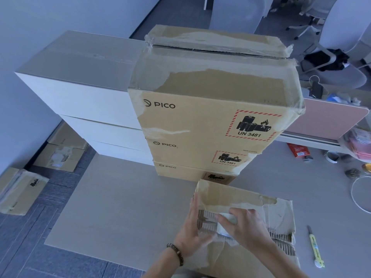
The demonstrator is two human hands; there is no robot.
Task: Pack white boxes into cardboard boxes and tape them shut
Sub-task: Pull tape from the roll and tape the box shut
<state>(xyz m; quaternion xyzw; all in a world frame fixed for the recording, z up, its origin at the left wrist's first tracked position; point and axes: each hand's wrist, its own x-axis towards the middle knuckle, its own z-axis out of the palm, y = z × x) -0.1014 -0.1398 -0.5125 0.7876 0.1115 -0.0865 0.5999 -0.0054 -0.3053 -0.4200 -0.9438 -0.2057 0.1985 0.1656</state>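
Hands are both down on a beat-up cardboard box [251, 221] at the near edge of the grey surface [120, 197]. Its top is torn, so the corrugated ribbing shows, and old tape is peeling off it. Left hand [193, 227] lies flat against the box's left side with fingers straight, not gripping anything, and there's a beaded bracelet [176, 251] on that wrist. Right hand [247, 227] has its fingers curled onto a small whitish scrap [225, 223] stuck to the box top, could be a label or tape, can't tell which.

Behind that is a stack of 3 PICO cartons [210, 121], each with a red-bordered UN 3481 battery sticker. The top one's flaps are closed, with ragged tape along the seam. Right beside them on the left, touching, is a stack of 3 white boxes [80, 93].

Yellow utility knife [315, 247] lies on the surface just right of the torn box. More cardboard boxes [22, 189] sit on the floor at left, and office chairs [331, 63] are at the back.
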